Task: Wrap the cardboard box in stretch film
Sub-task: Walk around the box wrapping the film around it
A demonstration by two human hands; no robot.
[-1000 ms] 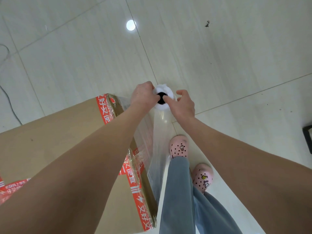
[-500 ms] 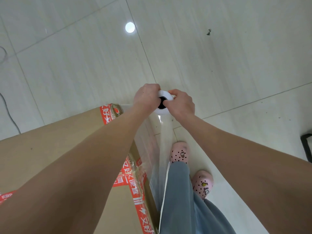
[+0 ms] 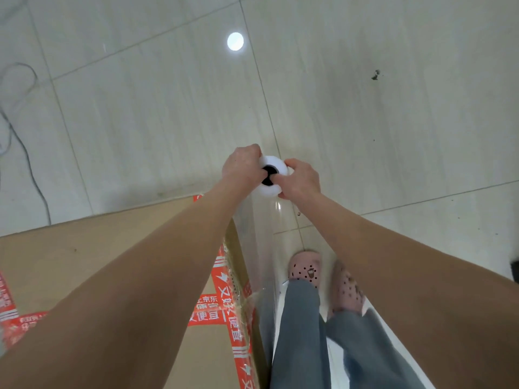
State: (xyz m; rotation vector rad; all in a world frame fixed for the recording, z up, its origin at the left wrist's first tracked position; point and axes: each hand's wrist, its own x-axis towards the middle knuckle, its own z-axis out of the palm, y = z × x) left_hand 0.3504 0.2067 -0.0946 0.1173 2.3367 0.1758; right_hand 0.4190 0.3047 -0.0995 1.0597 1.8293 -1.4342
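Both hands are close together on the roll (image 3: 276, 163), with only its top between them. The left hand (image 3: 241, 167) grips the roll from the left and the right hand (image 3: 302, 181) grips it from the right, with fingers curled round the white rim. One digit of each hand reaches the dark hole in the middle. The roll stands upright, so only its round end shows, just beyond the far right corner of the box (image 3: 112, 248).

The box is big and brown and fills the near left part of the view, under the left forearm. Red tape (image 3: 222, 293) with white characters runs along its right edge and crosses its top; more red tape shows at the left edge. Clear film (image 3: 259, 248) hangs from the roll and runs toward the near side along the right face of the box, between the box and the legs. Over the tape at the edge the film is wrinkled and shiny.

To the right of the film the person's grey-blue trousers (image 3: 300, 332) and two pink shoes (image 3: 304, 266) with small holes stand on the floor (image 3: 393, 136). The floor has pale tiles with thin joints. A round light spot (image 3: 235, 41) shines on it far away, a dark speck (image 3: 375, 75) lies at the far right, and a thin cable (image 3: 24, 144) curves at the left.
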